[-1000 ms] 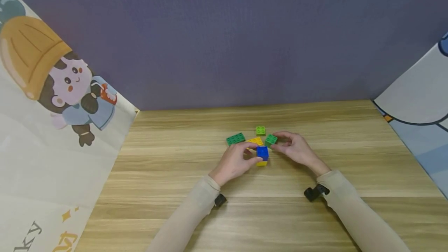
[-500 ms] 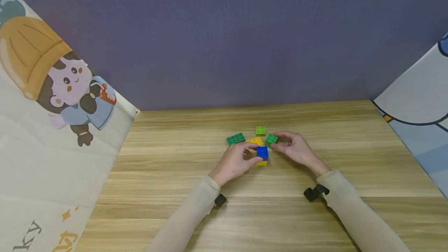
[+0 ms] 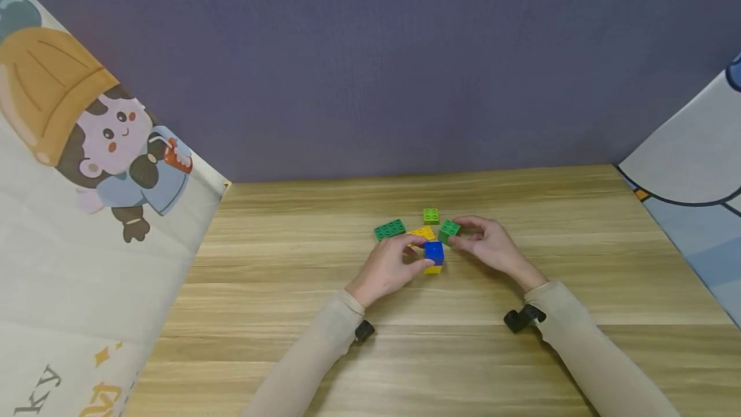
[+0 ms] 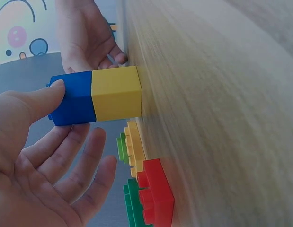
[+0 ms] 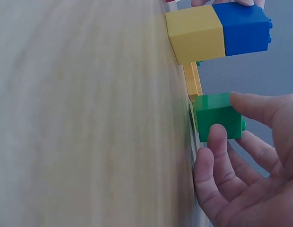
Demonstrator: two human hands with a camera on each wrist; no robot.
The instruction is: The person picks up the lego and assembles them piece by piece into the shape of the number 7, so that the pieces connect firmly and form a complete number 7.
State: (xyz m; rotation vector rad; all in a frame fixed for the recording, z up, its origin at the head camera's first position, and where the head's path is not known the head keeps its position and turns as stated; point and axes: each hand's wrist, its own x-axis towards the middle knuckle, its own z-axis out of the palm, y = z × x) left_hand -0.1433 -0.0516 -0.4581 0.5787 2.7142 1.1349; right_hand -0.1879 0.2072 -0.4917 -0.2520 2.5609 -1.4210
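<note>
My left hand point(image 3: 389, 269) pinches a blue toy building block point(image 4: 73, 99) between thumb and fingers. The blue block sits on a yellow block point(image 4: 117, 93) of similar size, which stands on the tabletop. To the right, my right hand point(image 3: 491, 246) pinches a green block point(image 5: 217, 116), its studs facing up in the head view. Whether the green block touches the table cannot be told. A small gap separates it from the blue and yellow stack.
Behind the stack lie a flat yellow brick point(image 3: 425, 233), a dark green brick point(image 3: 390, 230) and a lime brick point(image 3: 431, 215). A red brick point(image 4: 158, 194) shows in the left wrist view; my left hand hides it from the head view. A dark panel point(image 3: 370, 69) borders the wooden table's back.
The green block has shifted very slightly to the right in my right hand's fingers. My left hand and the blue and yellow stack stay nearly still.
</note>
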